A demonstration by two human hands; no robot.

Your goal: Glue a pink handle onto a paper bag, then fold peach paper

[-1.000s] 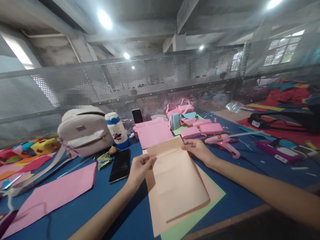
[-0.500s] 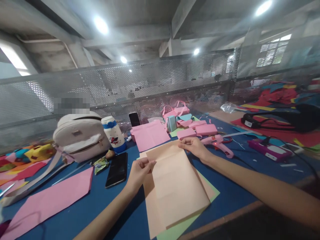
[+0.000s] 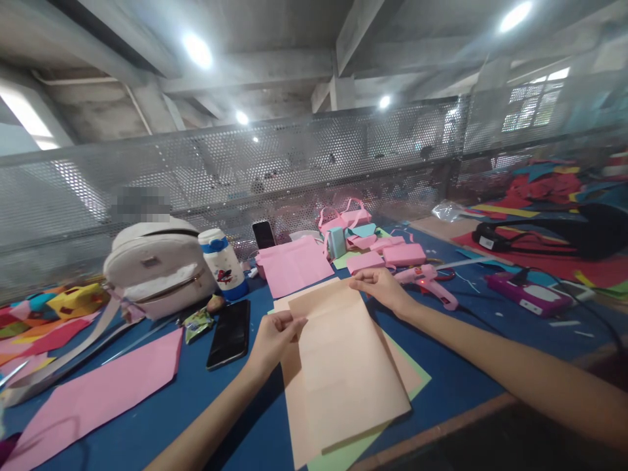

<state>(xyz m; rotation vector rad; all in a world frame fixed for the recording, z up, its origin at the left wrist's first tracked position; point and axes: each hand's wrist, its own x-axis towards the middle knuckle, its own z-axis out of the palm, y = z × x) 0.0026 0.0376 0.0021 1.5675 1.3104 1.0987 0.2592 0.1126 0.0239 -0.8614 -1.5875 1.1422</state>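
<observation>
Little has moved since half a second ago: the near edge of the peach sheet (image 3: 356,373) sits slightly lower, and both hands keep their grip. Take the sheet as the middle of a clock, twelve pointing away from the wearer.

Between nine and ten o'clock, the left hand (image 3: 272,337) is nearly closed — thumb and forefinger pinch the sheet's left side towards its far end, the other fingers curled. At one o'clock the right hand (image 3: 380,289) pinches the far right corner between thumb and forefinger, its other fingers loosely bent. The sheet lies over a peach layer (image 3: 298,422) and a green layer (image 3: 358,447), which shows between three and six.

On the blue table (image 3: 157,412), left to right: bright scraps (image 3: 59,304) and pink paper (image 3: 108,389) around nine; a white bag (image 3: 159,278), a wrapper (image 3: 199,324) and a bottle (image 3: 223,265) around ten; a black phone (image 3: 229,333) just beyond the left hand; a propped phone (image 3: 263,234) between ten and eleven; a pink sheet (image 3: 297,265) at eleven; pink pieces (image 3: 402,254) towards one; a glue gun (image 3: 432,284), red light lit, at two; and a purple device (image 3: 527,294) before three.

Behind — a mesh screen (image 3: 318,163) crosses under ceiling lamps (image 3: 197,50), with a window (image 3: 537,104) at the right.
</observation>
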